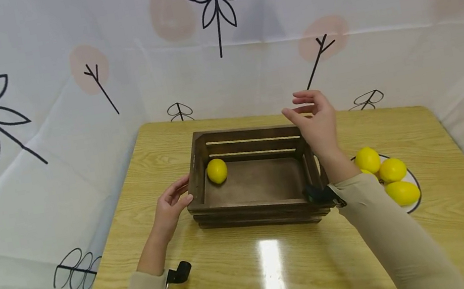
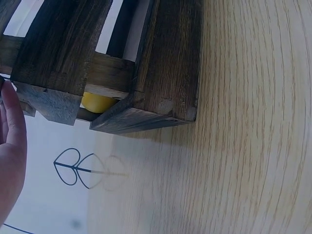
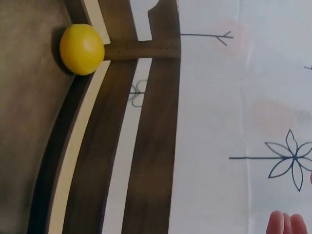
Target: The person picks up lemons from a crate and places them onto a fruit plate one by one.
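A dark brown slatted wooden crate [image 1: 262, 216] stands on the table, with one lemon [image 1: 217, 171] at its back left inside; the same lemon [image 3: 82, 49] shows in the right wrist view. My left hand [image 1: 169, 214] touches the crate's left end, fingers stretched along the outside and thumb by the front corner. In the left wrist view its fingers [image 2: 13, 122] reach the top slat. Over the crate's back right corner is my right hand [image 1: 317, 125], fingers loosely bent and holding nothing. Only its fingertips [image 3: 286, 223] appear in the right wrist view.
To the right of the crate, a white dark-rimmed plate [image 1: 410, 179] bears several lemons [image 1: 393, 170], partly behind the right forearm. The wood-grain table [image 1: 217, 275] ends at a white patterned cloth [image 1: 257, 74] behind and at both sides.
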{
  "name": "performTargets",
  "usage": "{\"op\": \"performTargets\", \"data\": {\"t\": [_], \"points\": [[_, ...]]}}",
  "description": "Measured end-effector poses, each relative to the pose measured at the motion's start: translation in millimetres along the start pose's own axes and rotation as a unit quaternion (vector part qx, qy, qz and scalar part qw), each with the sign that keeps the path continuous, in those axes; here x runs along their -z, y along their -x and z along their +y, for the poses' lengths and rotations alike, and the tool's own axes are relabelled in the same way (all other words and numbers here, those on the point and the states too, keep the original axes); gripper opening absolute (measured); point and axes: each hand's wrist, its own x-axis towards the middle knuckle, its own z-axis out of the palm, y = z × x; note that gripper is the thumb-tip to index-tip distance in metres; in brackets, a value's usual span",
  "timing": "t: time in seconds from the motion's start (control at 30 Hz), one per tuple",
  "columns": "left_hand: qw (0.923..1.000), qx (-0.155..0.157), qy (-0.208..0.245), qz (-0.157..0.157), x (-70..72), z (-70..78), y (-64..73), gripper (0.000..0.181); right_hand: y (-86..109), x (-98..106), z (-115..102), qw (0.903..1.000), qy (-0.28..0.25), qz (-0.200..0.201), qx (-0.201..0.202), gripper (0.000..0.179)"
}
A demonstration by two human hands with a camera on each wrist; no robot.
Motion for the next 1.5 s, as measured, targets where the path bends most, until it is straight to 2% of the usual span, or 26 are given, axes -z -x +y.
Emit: {"op": "performTargets", "data": {"t": [0.33, 0.5, 0.83, 1.13, 1.33, 1.5], "points": [[1.0000, 0.001, -0.002, 0.003, -0.4, -0.2, 0.1, 0.049, -10.2, -21, 2, 0.9995, 0.007, -0.029, 0.013, 0.036], [1.0000, 0.001, -0.001, 0.003, -0.7, -1.5, -0.7, 0.048, -13.2, -29, 4, 0.9988, 0.014, -0.047, 0.004, 0.038], [1.0000, 0.001, -0.001, 0.003, 0.3, -2.9, -1.8, 0.048, -20.6, -52, 13, 0.9927, 0.037, -0.114, 0.010, 0.039], [1.0000, 0.002, -0.004, 0.001, 0.4, -2.9, -1.5, 0.048, -20.2, -75, 22, 0.9860, 0.042, -0.162, -0.007, 0.036], [1.0000, -0.002, -0.006, 0.003, 1.2, -2.3, -1.0, 0.047, -15.9, -93, 27, 0.9756, 0.048, -0.214, 0.011, 0.034], [1.0000, -0.005, -0.006, 0.003, 1.1, -2.7, -1.6, 0.046, -11.8, -107, 36, 0.9576, 0.065, -0.279, 0.029, 0.033]]}}
